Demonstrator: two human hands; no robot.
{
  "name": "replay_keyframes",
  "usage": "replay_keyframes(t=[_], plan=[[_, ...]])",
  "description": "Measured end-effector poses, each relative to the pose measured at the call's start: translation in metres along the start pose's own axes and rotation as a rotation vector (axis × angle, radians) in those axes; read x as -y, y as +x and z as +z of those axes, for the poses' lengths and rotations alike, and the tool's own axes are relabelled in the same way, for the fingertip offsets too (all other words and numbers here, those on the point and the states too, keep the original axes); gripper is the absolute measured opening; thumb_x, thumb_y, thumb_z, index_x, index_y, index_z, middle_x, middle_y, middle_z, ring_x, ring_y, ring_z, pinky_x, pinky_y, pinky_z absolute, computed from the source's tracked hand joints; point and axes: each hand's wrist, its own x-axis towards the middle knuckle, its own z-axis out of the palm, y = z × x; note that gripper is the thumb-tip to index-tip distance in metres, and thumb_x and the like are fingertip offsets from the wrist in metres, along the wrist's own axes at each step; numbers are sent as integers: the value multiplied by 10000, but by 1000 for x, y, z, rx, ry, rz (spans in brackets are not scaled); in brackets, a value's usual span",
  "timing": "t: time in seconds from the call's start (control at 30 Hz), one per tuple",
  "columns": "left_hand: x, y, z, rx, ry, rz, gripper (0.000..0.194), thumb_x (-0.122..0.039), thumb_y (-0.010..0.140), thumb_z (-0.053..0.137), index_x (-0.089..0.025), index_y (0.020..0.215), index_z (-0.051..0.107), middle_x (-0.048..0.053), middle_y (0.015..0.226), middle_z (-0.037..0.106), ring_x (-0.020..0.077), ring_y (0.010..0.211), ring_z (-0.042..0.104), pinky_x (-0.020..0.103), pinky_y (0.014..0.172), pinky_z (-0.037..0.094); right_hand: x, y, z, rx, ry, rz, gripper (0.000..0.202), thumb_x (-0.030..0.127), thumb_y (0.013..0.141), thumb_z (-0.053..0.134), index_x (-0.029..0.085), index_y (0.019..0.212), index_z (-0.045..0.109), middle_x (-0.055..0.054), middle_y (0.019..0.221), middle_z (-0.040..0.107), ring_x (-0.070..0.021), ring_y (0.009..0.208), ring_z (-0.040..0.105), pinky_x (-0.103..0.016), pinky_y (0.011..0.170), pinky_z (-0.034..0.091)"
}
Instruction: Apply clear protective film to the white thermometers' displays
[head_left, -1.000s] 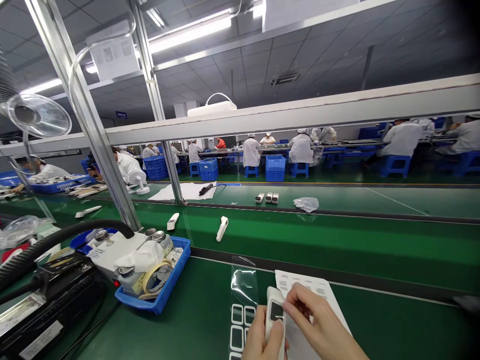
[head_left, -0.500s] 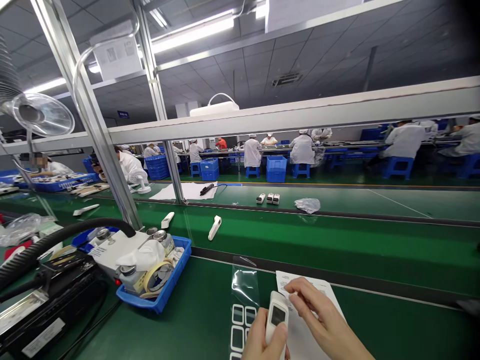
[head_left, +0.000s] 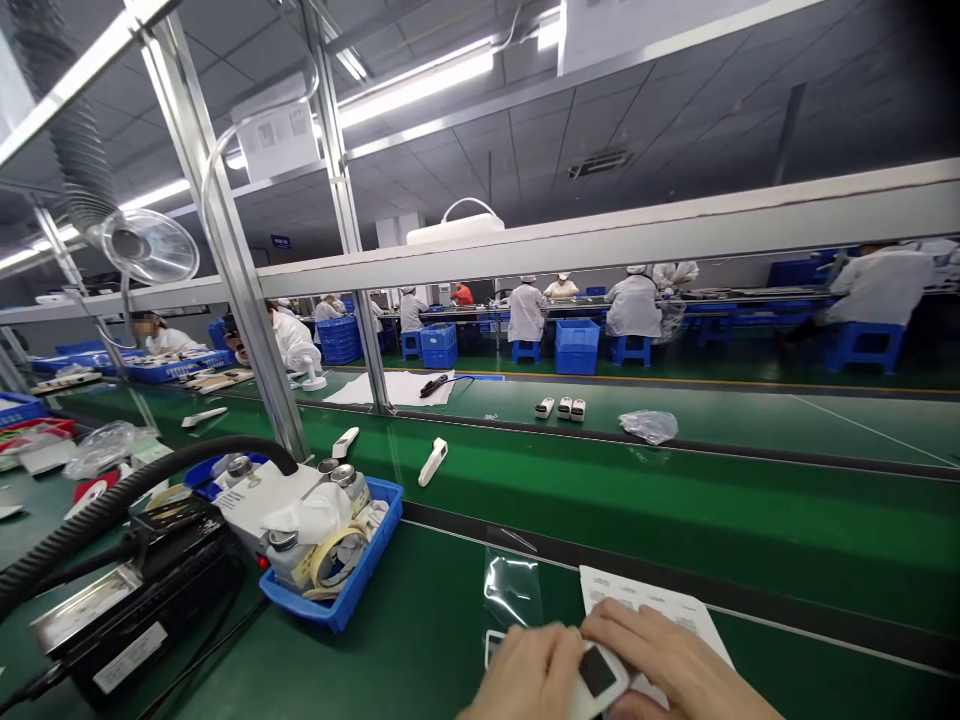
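Note:
A white handheld device with a small dark screen (head_left: 598, 672) is held low in front of me, lying tilted between both hands. My left hand (head_left: 525, 672) is closed around its left side, fingers bent over it. From the right, my right hand (head_left: 667, 655) grips the end near the screen, with its fingertips close to the left hand's. Underneath lies a printed white sheet (head_left: 694, 610). A clear plastic film (head_left: 512, 590) is just beyond the left hand, which covers most of the white rounded frames (head_left: 492, 645) on it.
At left stand a blue tray (head_left: 341, 610) with bottles and tape, and a black machine (head_left: 172, 620) with a hose. White devices (head_left: 433, 463) lie on the green belt (head_left: 600, 490). A plastic bag (head_left: 649, 427) and several people are farther back.
The device has turned from nearly upright to tilted sideways. My right hand has come from apart to gripping it, and my left hand now covers more of the frames. The view has shifted.

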Motion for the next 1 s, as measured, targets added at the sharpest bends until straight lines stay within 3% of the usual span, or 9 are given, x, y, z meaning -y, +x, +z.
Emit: replay_keyframes(t=[0.1,0.23,0.3,0.43,0.57,0.7,0.77,0.87,1.0], plan=[[12,45,-43,-265,304,145,363,-389,963,284,-218,986,603,23,974,633,147,916,580,220,809,435,-40,25,-8,-93,-50,171,247,394,874,506,230,1029,608,-63,855,639,-224,663,599,-299,569,468],[53,122,-100,-419,498,-25,320,-230,907,481,-79,1189,506,156,1240,509,232,1169,475,356,995,380,-117,62,-23,-355,-144,515,343,365,863,451,125,1094,534,-125,923,621,-242,707,610,-295,548,453],[74,152,-121,-461,583,-127,332,-238,872,565,-111,1176,522,126,1268,499,256,1171,476,463,996,387,-148,74,-33,-408,-225,639,343,338,867,446,97,1098,526,-166,1037,598,-274,795,617,-307,560,457],[105,186,-147,-557,690,-299,395,-294,863,593,-139,1217,509,122,1318,457,275,1188,462,501,985,404,-177,77,-40,-453,-353,748,440,354,884,449,36,1185,492,-241,1156,536,-350,939,598,-350,618,473],[121,200,-158,-601,695,-460,386,-306,872,582,-129,1208,511,123,1243,512,247,1090,535,457,918,468,-152,65,-22,-463,-271,560,433,391,900,414,84,1193,496,-218,1178,528,-325,897,616,-363,643,492],[123,203,-160,-608,635,-516,375,-320,879,571,-135,1199,514,114,1216,527,235,1062,548,440,891,485,-87,56,23,-224,192,485,251,334,864,440,196,1036,559,-65,872,627,-206,687,638,-273,606,502],[119,199,-159,-605,577,-510,373,-326,881,564,-143,1203,510,111,1235,512,242,1082,533,453,902,474,-57,55,49,-90,420,470,254,308,834,467,218,1064,529,-42,939,605,-153,609,626,-224,511,479],[106,184,-156,-551,431,-469,361,-317,881,565,-147,1194,510,105,1230,511,237,1072,535,448,895,477,-31,59,80,-21,586,503,279,291,762,536,236,1035,520,-29,982,566,-116,535,602,-175,368,387],[83,135,-141,-345,100,-389,274,-276,864,585,-126,1088,539,74,1025,606,176,858,617,335,715,545,-21,70,96,-67,625,477,156,283,701,568,219,829,503,51,720,521,-59,368,494,-146,305,293]])
